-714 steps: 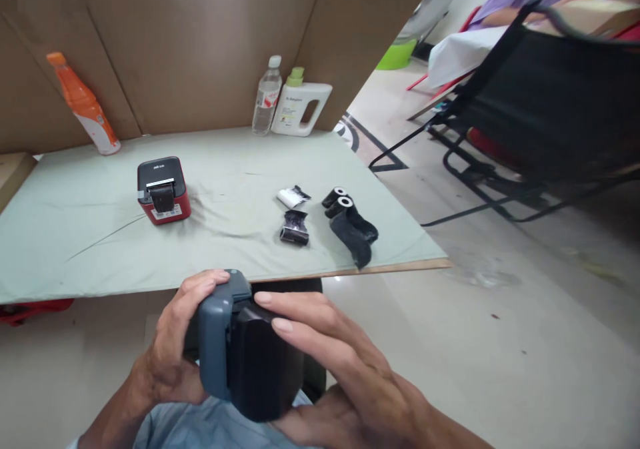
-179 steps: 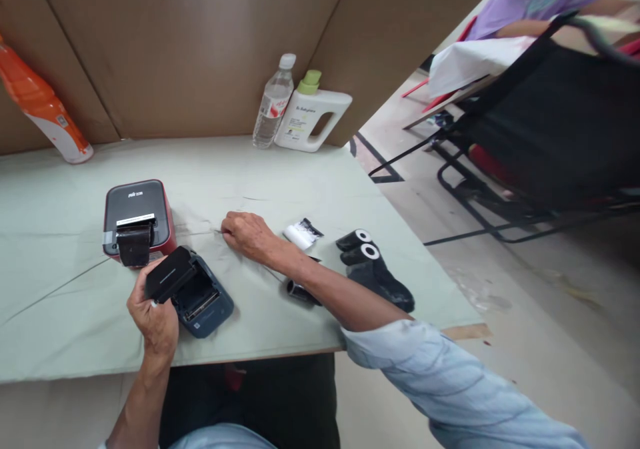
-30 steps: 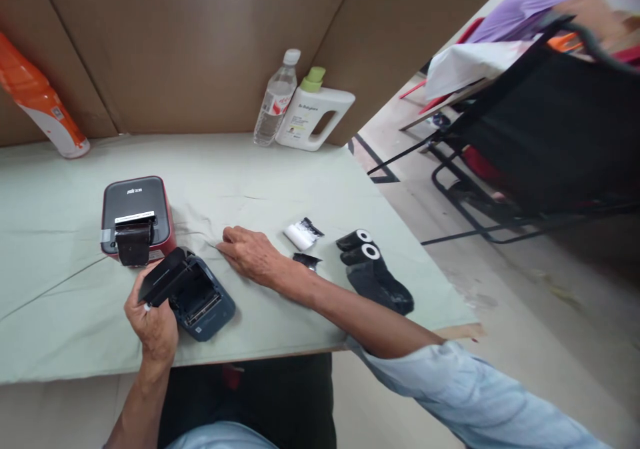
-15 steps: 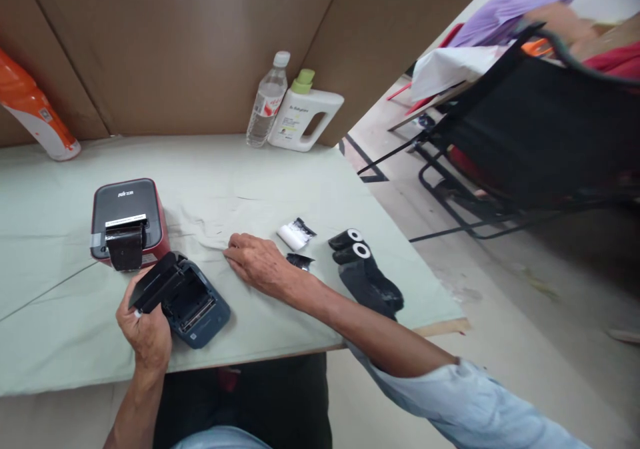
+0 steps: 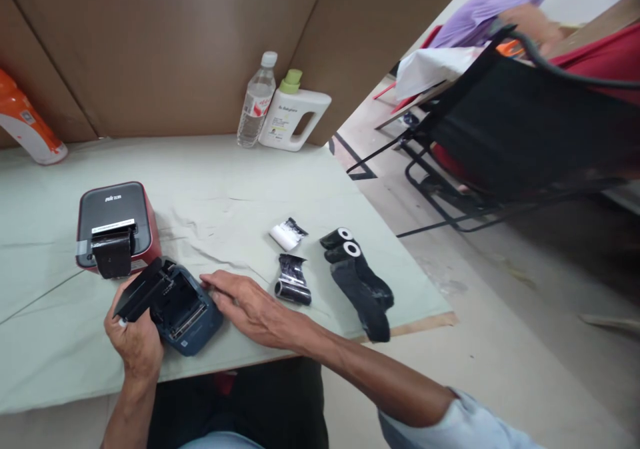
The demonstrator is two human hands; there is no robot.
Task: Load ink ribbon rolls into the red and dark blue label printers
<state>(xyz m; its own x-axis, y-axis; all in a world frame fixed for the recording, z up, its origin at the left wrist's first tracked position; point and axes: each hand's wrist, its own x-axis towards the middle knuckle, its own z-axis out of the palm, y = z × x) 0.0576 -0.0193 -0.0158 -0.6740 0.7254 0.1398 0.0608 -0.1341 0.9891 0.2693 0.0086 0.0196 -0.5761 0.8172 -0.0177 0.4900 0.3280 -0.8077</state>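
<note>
A small dark blue label printer [image 5: 193,325] lies at the table's near edge, its black lid [image 5: 143,290] raised and its inner bay exposed. My left hand [image 5: 137,342] is closed around the lid side of it. Against the printer's right side rests my right hand [image 5: 250,305], fingers stretched forward; what lies under the fingertips is hidden. Just behind stands a red and black label printer [image 5: 115,219], a black strip hanging from its slot. Right of my right hand lie a black roll [image 5: 293,292] with a loose end and a white roll [image 5: 286,237].
Two black rolls with white cores [image 5: 344,234] lie at the right with long tails. Along the brown partition [image 5: 175,49] stand a water bottle [image 5: 257,99], a white jug [image 5: 295,115] and an orange bottle [image 5: 30,119]. Beyond the table are a black chair [image 5: 500,122] and another person's arm.
My right hand has moved left and nearer, from the tablecloth to the printer's right side. The black roll it partly covered now shows. My left hand keeps its hold; the view has shifted slightly.
</note>
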